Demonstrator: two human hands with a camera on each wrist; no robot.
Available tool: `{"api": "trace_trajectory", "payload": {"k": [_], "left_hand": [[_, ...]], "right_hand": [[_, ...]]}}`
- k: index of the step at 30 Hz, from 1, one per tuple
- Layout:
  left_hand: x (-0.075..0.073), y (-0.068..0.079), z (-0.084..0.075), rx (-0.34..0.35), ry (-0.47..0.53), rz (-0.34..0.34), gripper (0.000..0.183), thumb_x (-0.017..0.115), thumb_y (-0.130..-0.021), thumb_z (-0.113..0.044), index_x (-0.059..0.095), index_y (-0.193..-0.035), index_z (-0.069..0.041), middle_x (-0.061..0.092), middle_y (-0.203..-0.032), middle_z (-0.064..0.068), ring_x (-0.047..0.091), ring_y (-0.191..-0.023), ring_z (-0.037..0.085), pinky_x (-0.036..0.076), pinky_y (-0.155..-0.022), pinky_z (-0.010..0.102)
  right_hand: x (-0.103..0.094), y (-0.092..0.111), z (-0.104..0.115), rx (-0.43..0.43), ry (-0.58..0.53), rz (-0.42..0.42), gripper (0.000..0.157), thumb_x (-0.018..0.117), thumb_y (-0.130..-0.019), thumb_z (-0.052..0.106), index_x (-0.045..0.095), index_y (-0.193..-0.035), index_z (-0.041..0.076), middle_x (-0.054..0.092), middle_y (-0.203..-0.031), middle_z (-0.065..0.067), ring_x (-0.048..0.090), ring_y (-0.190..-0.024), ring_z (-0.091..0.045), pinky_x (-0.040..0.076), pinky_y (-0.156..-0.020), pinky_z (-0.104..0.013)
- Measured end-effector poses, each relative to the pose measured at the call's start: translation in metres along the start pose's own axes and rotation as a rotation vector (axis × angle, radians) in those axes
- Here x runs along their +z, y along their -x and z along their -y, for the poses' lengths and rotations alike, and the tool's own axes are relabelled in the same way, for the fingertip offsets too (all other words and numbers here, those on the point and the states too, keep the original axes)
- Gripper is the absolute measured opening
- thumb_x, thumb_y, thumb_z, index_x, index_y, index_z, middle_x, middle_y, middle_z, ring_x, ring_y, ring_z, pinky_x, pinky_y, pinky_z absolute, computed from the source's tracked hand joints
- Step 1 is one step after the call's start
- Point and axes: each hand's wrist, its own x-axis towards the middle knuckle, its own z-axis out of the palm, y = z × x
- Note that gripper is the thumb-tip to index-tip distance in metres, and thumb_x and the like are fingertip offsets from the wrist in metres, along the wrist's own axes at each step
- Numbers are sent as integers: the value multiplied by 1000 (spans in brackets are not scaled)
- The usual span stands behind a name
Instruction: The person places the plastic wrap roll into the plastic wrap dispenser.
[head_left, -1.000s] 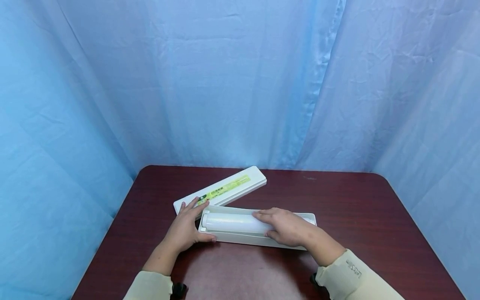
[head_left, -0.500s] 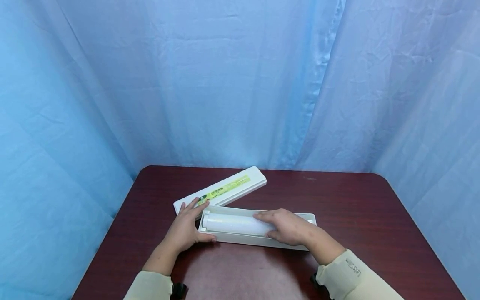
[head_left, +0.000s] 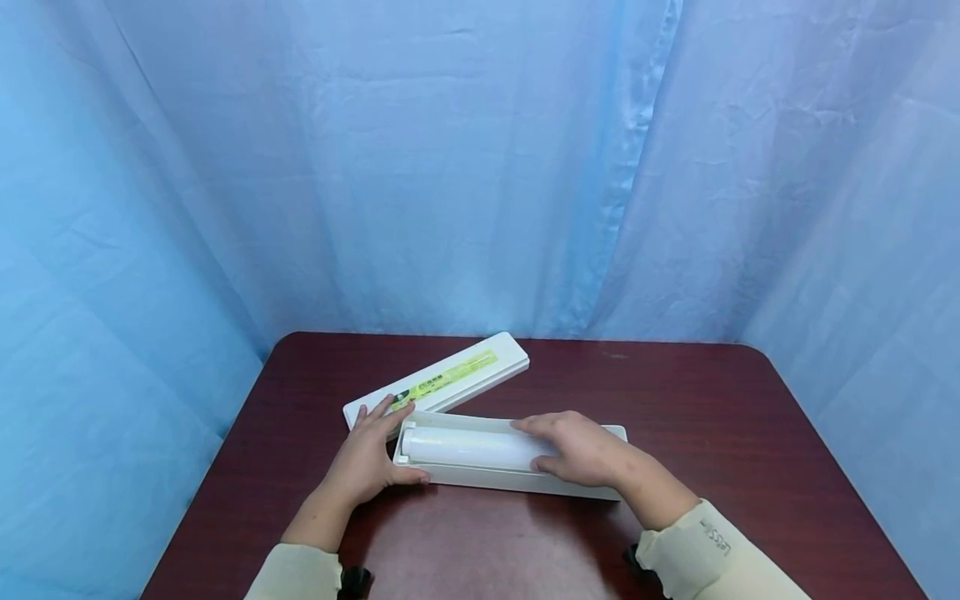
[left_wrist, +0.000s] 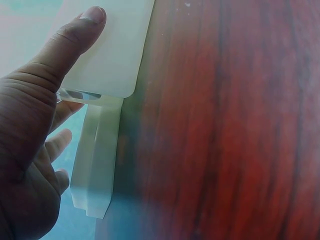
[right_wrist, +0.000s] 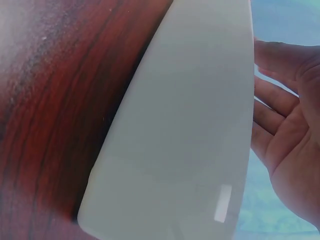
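Observation:
A long white box point(head_left: 480, 478) lies lidless on the table, a white roll of cling film point(head_left: 465, 447) lengthwise inside it. At its left end my left hand point(head_left: 367, 458) grips it, thumb on the front wall and fingers reaching over the back corner. Those fingers also lie by the lid point(head_left: 480, 364), white with a yellow-green label. My right hand point(head_left: 577, 450) rests over the right part of the roll, fingers at the back and thumb at the front, hiding that end. In the right wrist view the box wall point(right_wrist: 175, 115) partly covers the hand's fingers point(right_wrist: 275, 97).
The dark red-brown table point(head_left: 750, 433) has rounded far corners. Blue curtains point(head_left: 450, 167) hang behind it and at both sides. The lid lies slanted behind the box, its near left end close to the box's left end.
My right hand has risen slightly, and its fingers and thumb stand a little further apart over the roll. My left hand keeps its hold. The head view has shifted slightly.

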Motion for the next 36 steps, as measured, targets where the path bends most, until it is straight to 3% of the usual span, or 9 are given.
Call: {"api": "trace_trajectory", "payload": {"k": [18,36], "left_hand": [[0,0,0,-8,-3,-1,120,98,-56,-58,47,-158,-22,30,-168,16,15,-152,55,28,-113,73],[-1,0,1,-3,-2,7,122,97,-55,-62,46,-159,-23,30,-168,17,15,-151,57,30,-112,74]], "right_hand": [[-4,18,-4,-44,15,-133,55,79,-93,18,62,-144,8,65,-140,-7,63,-128,-26,53,-102,-47],[2,35,-9,11,35,-245,57,80,-93,29,63,-144,13,66,-138,-2,64,-126,-22,54,-101,-47]]}}
